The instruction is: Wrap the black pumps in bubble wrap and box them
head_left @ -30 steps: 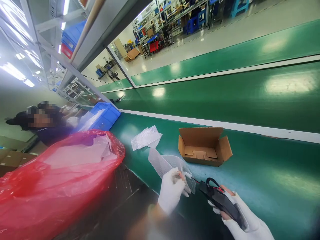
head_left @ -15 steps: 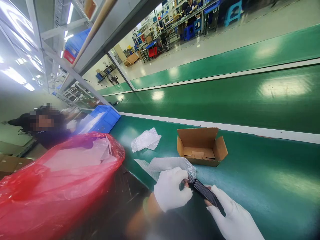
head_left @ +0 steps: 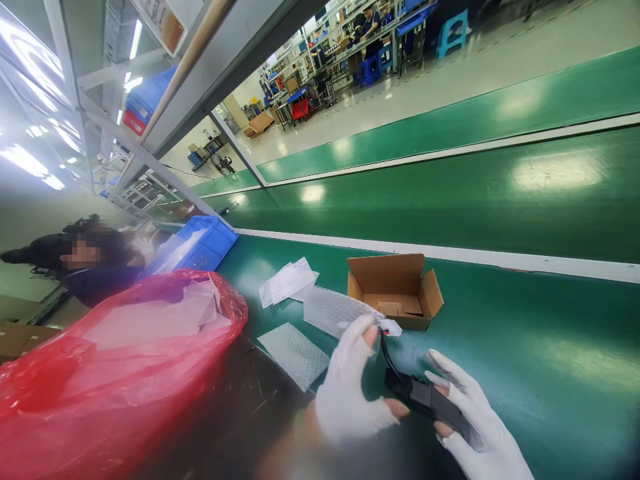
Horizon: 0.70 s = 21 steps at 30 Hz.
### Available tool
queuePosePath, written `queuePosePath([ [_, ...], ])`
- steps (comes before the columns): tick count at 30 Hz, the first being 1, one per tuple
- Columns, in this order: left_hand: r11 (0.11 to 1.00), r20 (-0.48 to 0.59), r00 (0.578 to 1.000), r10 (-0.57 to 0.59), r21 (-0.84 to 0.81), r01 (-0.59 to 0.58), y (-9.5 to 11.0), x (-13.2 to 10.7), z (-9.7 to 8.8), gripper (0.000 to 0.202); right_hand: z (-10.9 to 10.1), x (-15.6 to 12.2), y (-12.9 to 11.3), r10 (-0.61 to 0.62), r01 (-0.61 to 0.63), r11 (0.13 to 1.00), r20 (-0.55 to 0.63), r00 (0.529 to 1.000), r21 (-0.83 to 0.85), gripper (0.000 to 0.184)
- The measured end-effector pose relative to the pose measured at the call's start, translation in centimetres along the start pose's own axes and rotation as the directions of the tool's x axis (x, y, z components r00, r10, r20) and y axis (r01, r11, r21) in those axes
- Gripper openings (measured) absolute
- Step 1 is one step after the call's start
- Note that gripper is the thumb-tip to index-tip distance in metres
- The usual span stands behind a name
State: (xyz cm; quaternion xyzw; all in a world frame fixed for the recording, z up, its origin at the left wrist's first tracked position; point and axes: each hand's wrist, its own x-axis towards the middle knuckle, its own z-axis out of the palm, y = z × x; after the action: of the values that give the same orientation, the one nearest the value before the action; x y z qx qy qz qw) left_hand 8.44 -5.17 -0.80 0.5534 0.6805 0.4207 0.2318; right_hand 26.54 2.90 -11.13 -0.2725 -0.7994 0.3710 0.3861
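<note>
White-gloved right hand [head_left: 475, 433] grips the black device [head_left: 425, 398] at 5 o'clock of the open cardboard box [head_left: 395, 290]; left hand [head_left: 350, 393] pinches its cable [head_left: 384, 350] against bubble wrap [head_left: 330, 310], probably to keep the wire clear.

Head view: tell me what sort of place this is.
Probably a factory packing line: a long green conveyor belt, an open carton and bubble bags on it, and rows of workbenches across the aisle.

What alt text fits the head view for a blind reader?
The left hand and the right hand, in white gloves, hold a black device over a green belt, beside a bubble-wrap bag and an open cardboard box.
</note>
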Motion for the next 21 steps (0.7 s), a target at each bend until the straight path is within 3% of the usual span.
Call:
queuePosePath([
  [4,0.976,0.272,0.957,-0.1,-0.159,0.147,0.1,0.2,1.6,0.067,-0.2,-0.9,0.0,-0.045,0.045,0.997,0.008,0.999,0.058,0.026],
  [7,0.974,0.261,0.956,-0.133,-0.146,0.175,-0.6,-0.1,2.1,0.061,-0.1,-1.3,-0.1,-0.107,0.107,0.989,-0.007,0.994,0.1,0.039],
  [10,0.99,0.209,0.978,0.028,-0.143,0.002,-1.2,0.1,2.2,0.052,0.1,-1.5,-0.1,-0.12,0.12,0.975,-0.014,0.993,0.188,0.051],
  [12,0.98,0.207,0.96,0.186,-0.104,-0.167,-1.9,0.5,2.1,0.054,0.2,-1.6,-0.1,-0.067,0.067,0.97,-0.008,0.998,0.234,0.053],
  [14,0.968,0.213,0.944,0.252,-0.034,-0.25,-3.2,0.9,2.1,0.063,0.1,-1.6,0.1,-0.013,0.021,0.958,-0.028,1.0,0.287,0.051],
  [15,0.977,0.185,0.961,0.208,0.012,-0.214,-4.0,1.1,2.1,0.067,0.1,-1.6,0.1,0.011,0.005,0.949,-0.049,0.999,0.316,0.049],
  [17,0.997,0.058,0.998,-0.039,0.076,0.034,-5.8,1.5,2.3,0.069,0.0,-1.5,0.1,0.039,-0.004,0.928,-0.087,0.995,0.373,0.045],
  [19,0.946,-0.036,0.947,-0.32,0.039,0.321,-7.3,2.0,2.7,0.072,-0.1,-1.3,-0.1,0.056,-0.009,0.898,-0.093,0.994,0.439,0.04],
  [21,0.901,0.006,0.901,-0.434,-0.012,0.434,-8.1,2.4,2.9,0.069,-0.2,-1.1,-0.4,0.067,-0.015,0.863,-0.085,0.994,0.505,0.035],
])
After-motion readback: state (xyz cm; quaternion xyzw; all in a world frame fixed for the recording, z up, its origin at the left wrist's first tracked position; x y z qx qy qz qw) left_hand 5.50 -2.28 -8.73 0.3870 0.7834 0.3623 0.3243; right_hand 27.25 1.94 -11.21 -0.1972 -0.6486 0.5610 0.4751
